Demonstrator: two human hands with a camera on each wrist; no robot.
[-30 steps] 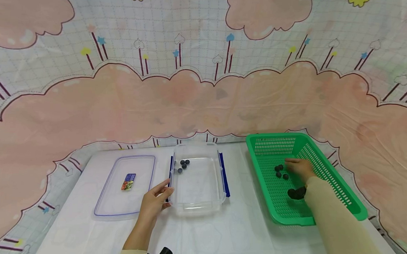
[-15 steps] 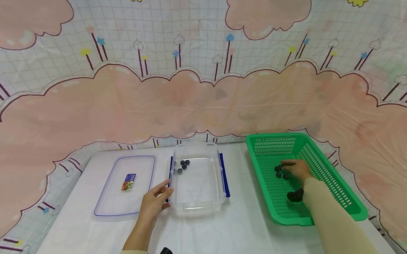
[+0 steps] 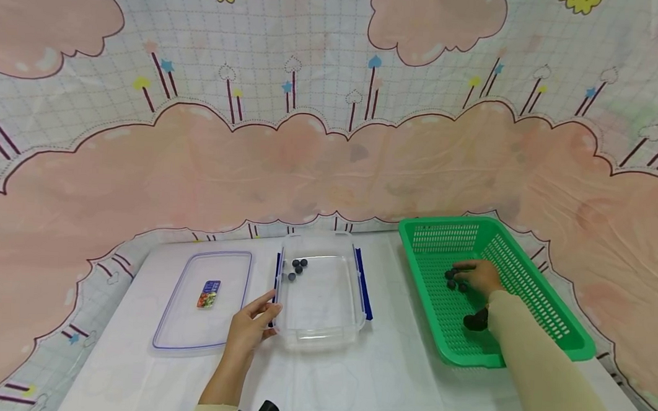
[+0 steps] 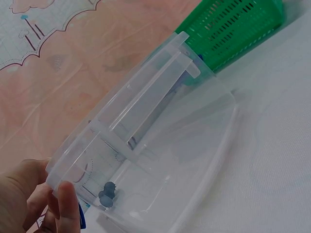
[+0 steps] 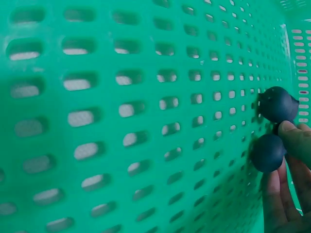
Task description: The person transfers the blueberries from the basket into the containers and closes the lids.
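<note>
My left hand [image 3: 251, 324] grips the left wall of a clear plastic storage box [image 3: 324, 304], thumb and fingers at its rim. Inside the box, near its back left corner, lie several dark blueberries [image 3: 299, 270]. The left wrist view shows the blueberries [image 4: 107, 195] grouped close to my fingers. Over at the right, my right hand [image 3: 483, 277] reaches down into a green perforated basket [image 3: 431, 326]. Its thumb and fingertips pinch a blueberry [image 5: 268, 153] at the basket floor. Another blueberry [image 5: 279, 105] sits just beside the thumb.
A clear lid with a blue seal [image 3: 180, 325] and a colourful label [image 3: 209, 294] lies flat left of the box. Blue side latches [image 3: 362, 285] hang off the box. The white-covered table [image 3: 387, 382] meets a patterned cloth backdrop [image 3: 308, 173].
My right hand has moved left and down onto the blueberries in the basket, its fingers closing around one. The left hand and the box stay in place.
</note>
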